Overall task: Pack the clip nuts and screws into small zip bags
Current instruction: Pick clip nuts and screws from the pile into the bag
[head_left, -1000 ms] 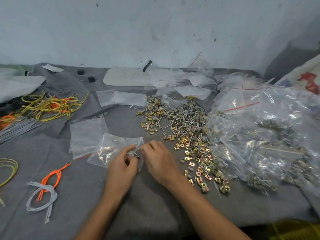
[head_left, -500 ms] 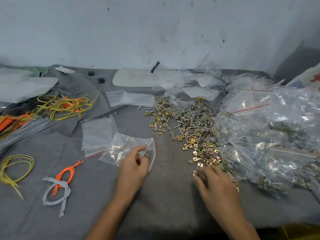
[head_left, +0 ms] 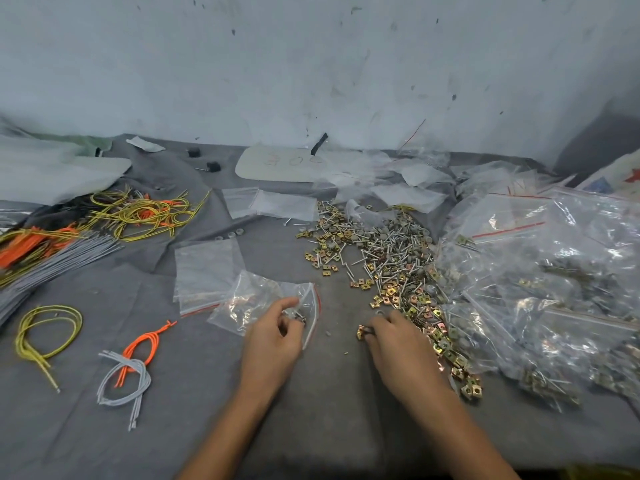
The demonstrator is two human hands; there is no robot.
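A loose heap of brass clip nuts and silver screws [head_left: 384, 261] spreads over the grey cloth right of centre. My left hand [head_left: 277, 337] pinches the mouth of a small clear zip bag [head_left: 263, 301] with a red seal line, and a few metal parts show between its fingers. My right hand [head_left: 394, 344] lies at the near edge of the heap, its fingertips closed on a brass clip nut [head_left: 362, 332]. A flat stack of empty zip bags [head_left: 204, 271] rests just behind the held bag.
Large clear bags of packed parts [head_left: 540, 282] fill the right side. Yellow, orange and grey wire bundles [head_left: 135, 213] lie at the left, with small loops [head_left: 128, 368] nearer me. More empty bags [head_left: 273, 204] and a white board [head_left: 284, 164] sit by the wall.
My right hand left the bag mouth, went right to the heap and pinched a clip nut, now drawing slightly back. My left hand kept hold of the bag.
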